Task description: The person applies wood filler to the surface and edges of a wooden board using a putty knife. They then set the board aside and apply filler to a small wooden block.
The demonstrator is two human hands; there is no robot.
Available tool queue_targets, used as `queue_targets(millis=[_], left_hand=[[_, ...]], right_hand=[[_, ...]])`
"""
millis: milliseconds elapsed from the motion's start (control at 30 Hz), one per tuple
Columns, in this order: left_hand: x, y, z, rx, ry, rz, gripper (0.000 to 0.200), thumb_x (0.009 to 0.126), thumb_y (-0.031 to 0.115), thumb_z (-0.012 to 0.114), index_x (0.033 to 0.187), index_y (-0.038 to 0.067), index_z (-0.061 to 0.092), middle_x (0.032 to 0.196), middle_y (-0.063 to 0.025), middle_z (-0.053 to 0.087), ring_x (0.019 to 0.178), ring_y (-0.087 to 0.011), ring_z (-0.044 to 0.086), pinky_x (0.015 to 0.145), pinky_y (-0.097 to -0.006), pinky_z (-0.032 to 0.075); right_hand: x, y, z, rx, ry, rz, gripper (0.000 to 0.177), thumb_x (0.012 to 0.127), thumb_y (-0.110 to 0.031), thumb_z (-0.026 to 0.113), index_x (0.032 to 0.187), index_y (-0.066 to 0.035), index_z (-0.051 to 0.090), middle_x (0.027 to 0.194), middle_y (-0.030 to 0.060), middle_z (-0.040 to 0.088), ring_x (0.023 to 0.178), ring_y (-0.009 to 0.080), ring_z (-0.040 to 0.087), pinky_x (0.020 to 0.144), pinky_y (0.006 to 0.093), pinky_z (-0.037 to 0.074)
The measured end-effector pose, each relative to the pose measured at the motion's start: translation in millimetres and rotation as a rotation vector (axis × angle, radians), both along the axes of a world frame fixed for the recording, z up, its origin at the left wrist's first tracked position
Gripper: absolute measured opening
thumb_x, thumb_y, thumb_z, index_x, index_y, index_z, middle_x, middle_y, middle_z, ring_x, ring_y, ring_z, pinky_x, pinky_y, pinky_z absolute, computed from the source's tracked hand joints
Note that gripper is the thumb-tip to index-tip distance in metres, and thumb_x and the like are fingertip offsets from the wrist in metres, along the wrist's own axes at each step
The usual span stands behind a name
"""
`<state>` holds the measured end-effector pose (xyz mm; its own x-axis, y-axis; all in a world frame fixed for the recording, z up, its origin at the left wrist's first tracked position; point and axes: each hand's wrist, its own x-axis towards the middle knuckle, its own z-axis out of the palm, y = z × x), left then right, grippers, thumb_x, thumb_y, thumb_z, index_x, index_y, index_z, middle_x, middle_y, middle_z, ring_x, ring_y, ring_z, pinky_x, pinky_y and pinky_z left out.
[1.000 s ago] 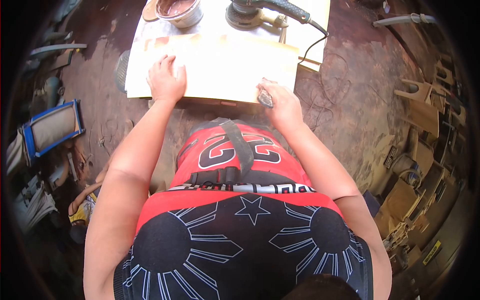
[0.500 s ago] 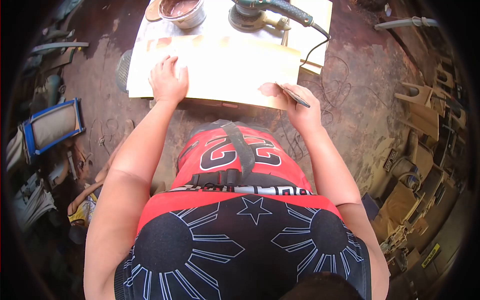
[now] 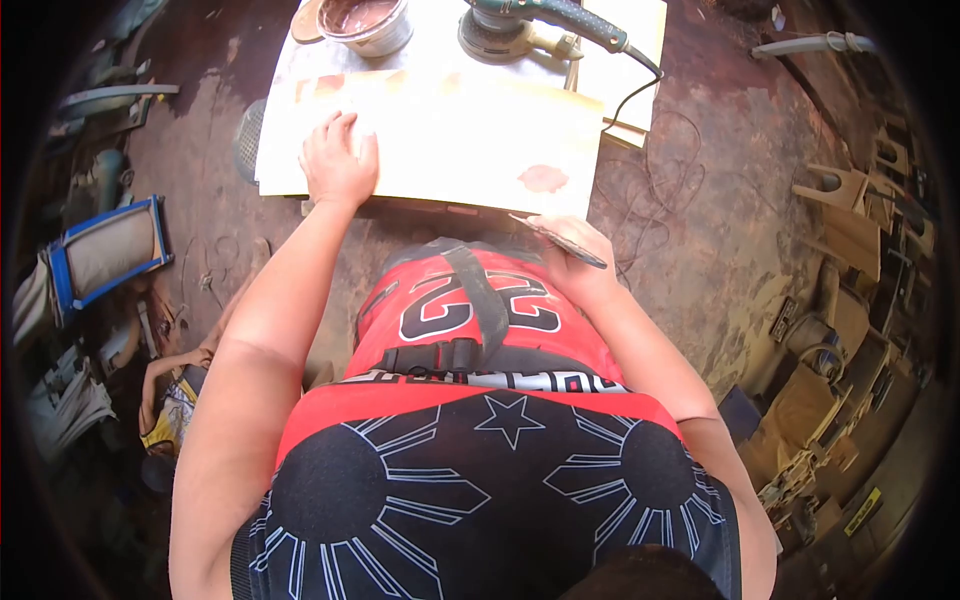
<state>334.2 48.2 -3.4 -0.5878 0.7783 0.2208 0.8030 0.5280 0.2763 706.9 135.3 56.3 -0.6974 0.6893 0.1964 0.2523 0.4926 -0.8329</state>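
A pale wooden board point(image 3: 450, 140) lies across a small work surface in front of me. My left hand point(image 3: 335, 160) rests flat on the board's left part, fingers spread. A reddish-brown patch of filler point(image 3: 543, 178) sits near the board's near right corner. My right hand point(image 3: 570, 250) is off the board, near my chest, and holds a putty knife point(image 3: 556, 240) with its thin blade pointing left toward the board's edge.
A tin of brown filler point(image 3: 365, 22) and an orbital sander point(image 3: 510, 28) with its black cord point(image 3: 628, 95) stand at the back of the work surface. Wooden chair parts point(image 3: 850, 215) crowd the right side. A blue-framed object point(image 3: 105, 250) and clutter lie on the dirt floor at left.
My right hand with the putty knife left the board's near right corner and drew back toward my body, leaving a brown filler patch. My left hand stayed put.
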Motion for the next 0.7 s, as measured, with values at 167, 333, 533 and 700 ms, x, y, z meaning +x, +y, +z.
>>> queue_targets(millis=[167,333,533,700], left_hand=[[-0.1,1.2,1.1,0.003,-0.007,-0.006,0.045,0.092,0.038,0.072,0.131,0.015,0.069,0.145,-0.0106,0.062,0.136,-0.0345,0.053,0.118,-0.0517,0.037],[0.3,3.1,1.4,-0.008,-0.012,0.006,0.045,0.093,0.038,0.072,0.131,0.015,0.069,0.145,-0.0106,0.062,0.136,-0.0349,0.053,0.118,-0.0516,0.037],[-0.2,3.6,-0.2,-0.014,-0.001,0.003,0.046,0.093,0.039,0.071,0.132,0.015,0.069,0.145,-0.0107,0.062,0.136,-0.0349,0.053,0.118,-0.0517,0.037],[0.1,4.1,0.1,-0.032,0.018,0.006,0.047,0.093,0.040,0.070,0.133,0.015,0.068,0.146,-0.0112,0.062,0.136,-0.0352,0.053,0.118,-0.0513,0.037]], right_hand=[[34.5,5.3,2.8,-0.232,-0.123,-0.227,0.014,0.102,-0.008,0.070,0.112,0.001,0.075,0.099,0.0136,0.079,0.089,0.0213,0.076,0.079,0.0344,0.060],[40.8,22.2,8.3,-0.350,-0.127,-0.465,0.024,0.106,-0.017,0.068,0.110,0.006,0.076,0.091,0.0128,0.079,0.080,0.0160,0.074,0.075,0.0323,0.058],[18.4,65.0,-3.3,-0.215,-0.526,-0.474,0.035,0.106,-0.029,0.067,0.103,0.004,0.077,0.081,0.0102,0.079,0.072,0.0198,0.076,0.068,0.0317,0.056],[-2.8,90.9,-4.9,-0.473,-0.336,-0.604,0.032,0.106,-0.026,0.068,0.098,0.006,0.072,0.080,0.0128,0.078,0.067,0.0176,0.076,0.065,0.0329,0.058]])
